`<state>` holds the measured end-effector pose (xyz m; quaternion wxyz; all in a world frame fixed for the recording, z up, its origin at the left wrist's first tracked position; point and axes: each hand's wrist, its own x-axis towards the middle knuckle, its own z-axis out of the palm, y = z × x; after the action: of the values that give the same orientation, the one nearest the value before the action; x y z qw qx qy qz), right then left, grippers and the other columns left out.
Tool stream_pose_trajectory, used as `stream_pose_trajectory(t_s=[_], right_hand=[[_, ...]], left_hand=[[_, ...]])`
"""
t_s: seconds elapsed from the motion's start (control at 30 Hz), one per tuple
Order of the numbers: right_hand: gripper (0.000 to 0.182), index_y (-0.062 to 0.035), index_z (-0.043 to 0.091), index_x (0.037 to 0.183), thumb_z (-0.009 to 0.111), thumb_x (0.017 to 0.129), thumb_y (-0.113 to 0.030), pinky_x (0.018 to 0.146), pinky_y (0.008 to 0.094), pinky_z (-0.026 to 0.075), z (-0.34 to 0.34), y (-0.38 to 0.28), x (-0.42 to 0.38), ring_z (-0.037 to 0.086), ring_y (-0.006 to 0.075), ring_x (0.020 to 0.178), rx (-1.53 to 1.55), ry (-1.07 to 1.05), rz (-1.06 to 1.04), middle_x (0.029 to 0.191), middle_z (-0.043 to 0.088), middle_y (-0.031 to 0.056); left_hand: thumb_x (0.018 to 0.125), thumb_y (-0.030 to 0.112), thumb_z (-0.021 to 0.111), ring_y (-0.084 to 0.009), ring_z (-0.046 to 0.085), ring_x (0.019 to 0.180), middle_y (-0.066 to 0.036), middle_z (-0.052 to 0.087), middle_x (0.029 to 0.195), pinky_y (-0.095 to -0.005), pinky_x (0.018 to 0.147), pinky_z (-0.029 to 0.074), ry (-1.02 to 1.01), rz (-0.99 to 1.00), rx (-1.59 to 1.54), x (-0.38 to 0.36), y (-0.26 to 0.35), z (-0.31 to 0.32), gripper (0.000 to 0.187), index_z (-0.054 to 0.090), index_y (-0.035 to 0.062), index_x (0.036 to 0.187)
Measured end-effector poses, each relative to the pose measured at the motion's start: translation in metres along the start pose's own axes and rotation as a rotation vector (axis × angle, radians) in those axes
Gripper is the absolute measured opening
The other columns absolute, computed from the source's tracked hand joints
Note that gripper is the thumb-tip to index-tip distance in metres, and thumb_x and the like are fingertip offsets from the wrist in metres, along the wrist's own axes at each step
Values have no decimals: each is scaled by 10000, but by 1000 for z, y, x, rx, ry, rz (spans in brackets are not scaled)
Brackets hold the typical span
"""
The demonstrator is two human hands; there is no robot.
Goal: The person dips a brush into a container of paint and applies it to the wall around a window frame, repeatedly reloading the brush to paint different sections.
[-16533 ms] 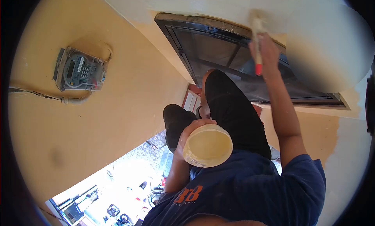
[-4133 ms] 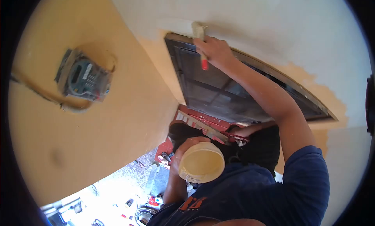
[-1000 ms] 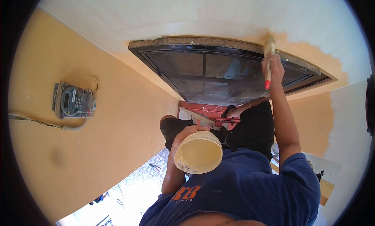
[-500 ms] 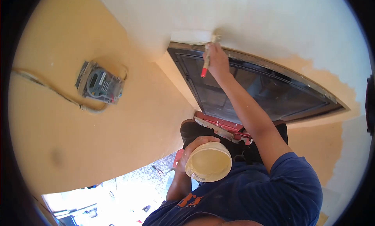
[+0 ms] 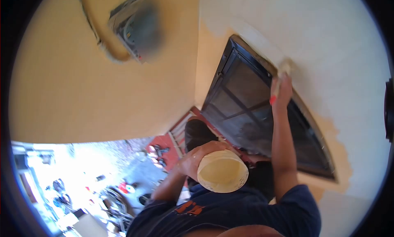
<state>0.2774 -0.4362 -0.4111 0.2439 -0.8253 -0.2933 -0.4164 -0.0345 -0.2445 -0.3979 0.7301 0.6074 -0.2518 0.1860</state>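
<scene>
Beside the window frame: right hand, fingers closed on a brush; left hand, fingers around a tub; a stray stroke could smear the frame.

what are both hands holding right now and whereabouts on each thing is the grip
The left hand holds a tub around its outer side, and the right hand holds a brush by its red-ended handle.

head view | worn on the head | faces forward, steeply down | close: container, shirt | farther: window, wall meter | far below: floor, lower left
</scene>
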Motion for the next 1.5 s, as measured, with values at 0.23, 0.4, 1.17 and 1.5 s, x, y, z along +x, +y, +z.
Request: stream_pose_trajectory(t_s=[0.23,0.4,1.17,1.5], right_hand=[[320,-22,524,1081,652,798,-99,702,413,495,30,-48,40,593,387,847,132,-18,-37,972,574,188],[269,-89,523,1090,602,836,-129,688,438,495,117,-110,102,609,375,873,311,-160,-115,1015,591,149],[289,-102,552,991,691,738,-91,608,369,506,-54,15,24,625,289,736,25,-208,-24,874,597,82],[204,-50,581,953,669,786,-128,626,390,502,-308,125,-133,606,358,738,-450,15,412,868,599,142]], left_hand=[[730,322,800,-422,557,1106,-307,511,1233,-470,911,462,-84,-38,19,10,-7,-21,797,386,20,1341],[698,289,824,-428,560,1104,-304,514,1233,-480,916,459,-127,-74,67,11,-2,-24,833,370,9,1338],[859,90,577,-242,618,1014,-193,613,1118,-333,852,517,123,-665,79,34,23,25,273,597,-33,1101],[588,300,865,-217,642,977,-142,651,1050,-320,840,531,-116,-262,-137,65,2,94,707,563,-38,1130]])
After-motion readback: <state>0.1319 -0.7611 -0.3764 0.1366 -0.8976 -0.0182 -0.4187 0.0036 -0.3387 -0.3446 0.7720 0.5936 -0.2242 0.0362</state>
